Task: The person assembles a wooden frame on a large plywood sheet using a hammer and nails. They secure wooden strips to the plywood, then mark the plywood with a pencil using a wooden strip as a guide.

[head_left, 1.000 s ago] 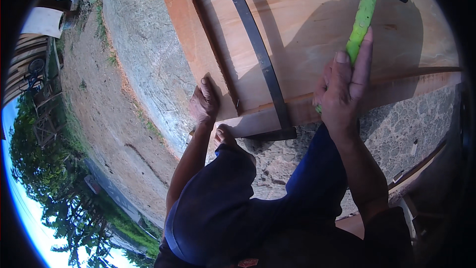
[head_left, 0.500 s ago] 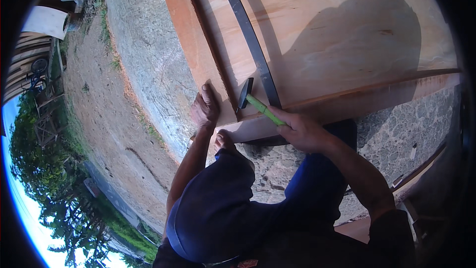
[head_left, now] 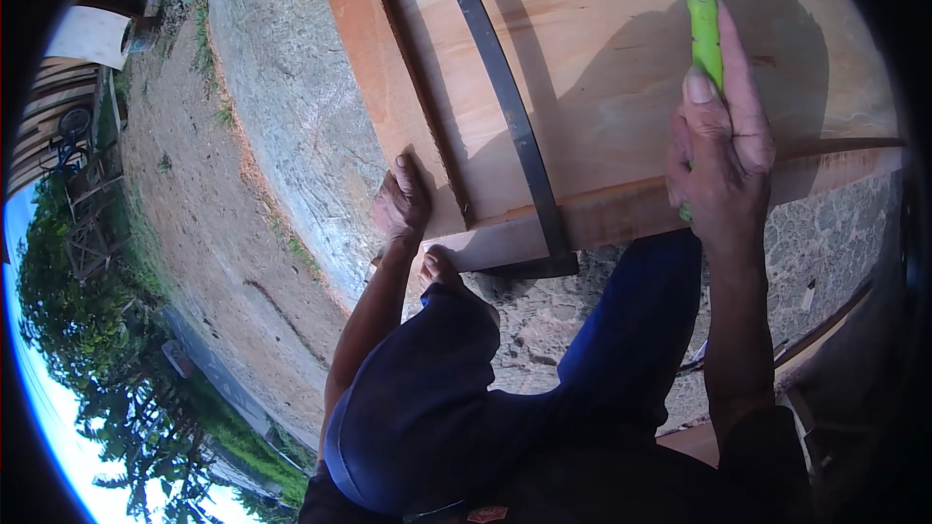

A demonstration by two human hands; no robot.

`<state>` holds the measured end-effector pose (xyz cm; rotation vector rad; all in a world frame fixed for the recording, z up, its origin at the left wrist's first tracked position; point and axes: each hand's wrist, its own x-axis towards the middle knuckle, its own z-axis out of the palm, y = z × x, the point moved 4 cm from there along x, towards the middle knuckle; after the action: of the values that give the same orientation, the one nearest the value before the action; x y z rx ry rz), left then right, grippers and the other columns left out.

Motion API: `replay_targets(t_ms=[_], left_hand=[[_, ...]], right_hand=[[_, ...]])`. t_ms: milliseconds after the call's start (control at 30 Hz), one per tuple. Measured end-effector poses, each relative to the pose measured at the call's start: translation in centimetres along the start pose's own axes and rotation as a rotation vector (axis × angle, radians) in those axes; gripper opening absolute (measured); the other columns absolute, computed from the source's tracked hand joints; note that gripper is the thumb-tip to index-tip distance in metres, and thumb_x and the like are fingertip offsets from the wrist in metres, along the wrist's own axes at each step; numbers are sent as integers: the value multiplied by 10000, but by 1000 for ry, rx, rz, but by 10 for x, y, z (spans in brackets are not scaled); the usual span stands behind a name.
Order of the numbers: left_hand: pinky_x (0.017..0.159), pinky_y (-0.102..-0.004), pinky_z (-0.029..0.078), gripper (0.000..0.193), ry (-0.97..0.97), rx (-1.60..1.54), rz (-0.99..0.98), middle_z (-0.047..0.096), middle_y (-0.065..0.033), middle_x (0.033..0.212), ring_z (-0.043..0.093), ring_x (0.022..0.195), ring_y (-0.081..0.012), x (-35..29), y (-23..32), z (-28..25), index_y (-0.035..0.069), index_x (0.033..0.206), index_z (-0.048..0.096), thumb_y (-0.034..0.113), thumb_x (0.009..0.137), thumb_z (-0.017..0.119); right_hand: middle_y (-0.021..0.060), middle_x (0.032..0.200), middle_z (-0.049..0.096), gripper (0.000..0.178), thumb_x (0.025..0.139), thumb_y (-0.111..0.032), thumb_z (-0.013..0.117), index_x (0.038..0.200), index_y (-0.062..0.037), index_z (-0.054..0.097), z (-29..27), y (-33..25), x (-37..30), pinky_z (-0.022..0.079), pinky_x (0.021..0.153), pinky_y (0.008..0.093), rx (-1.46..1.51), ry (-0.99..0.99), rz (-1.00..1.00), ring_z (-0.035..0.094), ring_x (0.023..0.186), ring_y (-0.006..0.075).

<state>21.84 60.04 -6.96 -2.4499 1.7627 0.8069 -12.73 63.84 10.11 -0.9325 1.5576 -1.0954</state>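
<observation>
My right hand (head_left: 723,150) is raised over the wooden panel, wrapped round the green handle of a hammer (head_left: 701,5). The hammer's head lies beyond the upper edge of the picture. My left hand (head_left: 401,202) grips the outer edge of a reddish-brown board (head_left: 374,68) near its close end, thumb on top and the other fingers partly hidden. That board meets an edge plank (head_left: 641,209) at a corner. To the right of it, a long dark metal bar (head_left: 505,87) crosses the panel and passes over the edge plank.
The broad plywood panel (head_left: 602,58) carries my shadow. My bare foot (head_left: 439,267) is close to the corner, below the edge plank. Rough concrete (head_left: 291,87) surrounds the work, with dirt ground (head_left: 204,194) farther left. Stacked boards and a bicycle (head_left: 73,126) stand at the far left.
My right hand has lifted the hammer up and to the right, away from the board corner, so its head has left the picture. My left hand stays on the board.
</observation>
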Motion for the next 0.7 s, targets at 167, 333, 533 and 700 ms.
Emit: replay_targets(t_ms=[167,333,533,700], left_hand=[[859,-567,467,781,-41,8,60,692,-288,1001,633,999,-503,11,9,9,59,1096,688,666,1000,207],[841,-579,464,791,8,-27,41,689,-292,967,633,972,-510,4,5,4,50,1084,692,663,1002,199],[853,-571,471,783,-7,-23,56,688,-301,973,635,981,-512,10,15,6,42,1093,684,658,1004,209],[837,-575,467,766,5,-2,21,683,-302,954,634,964,-509,3,-5,6,45,1032,679,658,1005,220]], right_hand=[[284,1297,617,641,1004,-93,509,1584,-92,237,48,84,-61,545,845,381,-283,-354,95,702,894,296],[201,1075,651,598,1026,-145,517,1575,-118,283,1,23,-7,535,718,338,110,-245,-40,650,786,230],[308,1282,608,640,1002,-142,519,1582,-101,251,71,92,-67,489,978,406,-402,-610,87,681,1075,308],[291,1348,578,610,1028,-167,502,1583,-115,257,15,8,-14,543,881,388,-159,-193,0,694,1064,332]])
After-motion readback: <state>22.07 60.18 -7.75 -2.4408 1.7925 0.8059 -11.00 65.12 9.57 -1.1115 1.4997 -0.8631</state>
